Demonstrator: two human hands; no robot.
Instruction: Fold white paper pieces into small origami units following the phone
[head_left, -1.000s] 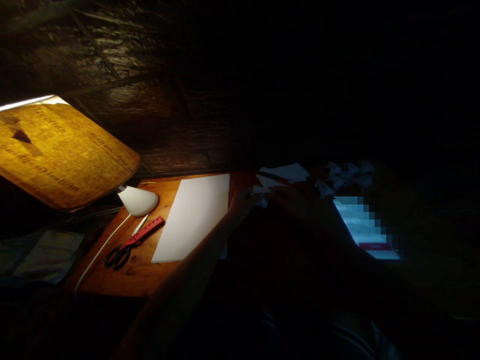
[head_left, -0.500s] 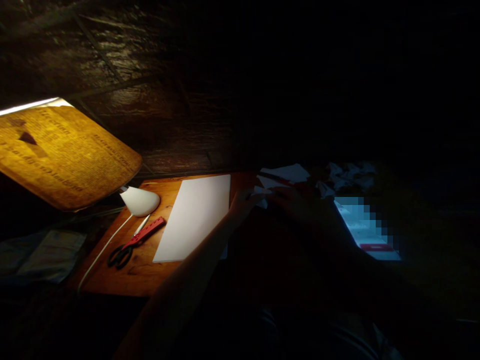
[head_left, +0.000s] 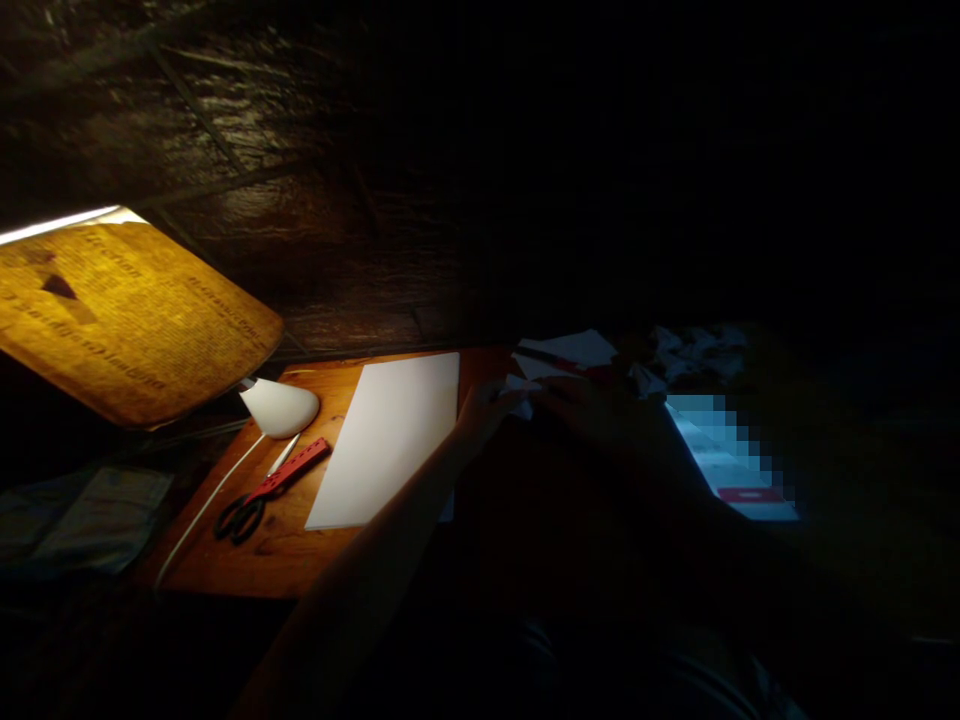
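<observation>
Both hands meet over a small folded piece of white paper (head_left: 519,397) in the dim middle of the table. My left hand (head_left: 480,408) is closed on its left side. From the right, my right hand (head_left: 574,400) closes on the paper too, though its fingers are mostly lost in shadow. Just behind the hands lie flat white paper sheets (head_left: 589,348) with a dark slim item across them. To the left of my left forearm rests a stack of white paper (head_left: 394,430), brightly lit.
At the left stands a lamp with a yellow printed shade (head_left: 142,320) and white base (head_left: 281,407). Black-handled scissors (head_left: 240,517), a red perforated strip (head_left: 296,467) and a white pen (head_left: 283,455) lie near it. Crumpled or folded papers (head_left: 697,350) and a lit screen (head_left: 712,460) are rightward.
The view has shifted very slightly. Both hands stay together at the folded paper, which has turned a little between the fingers.
</observation>
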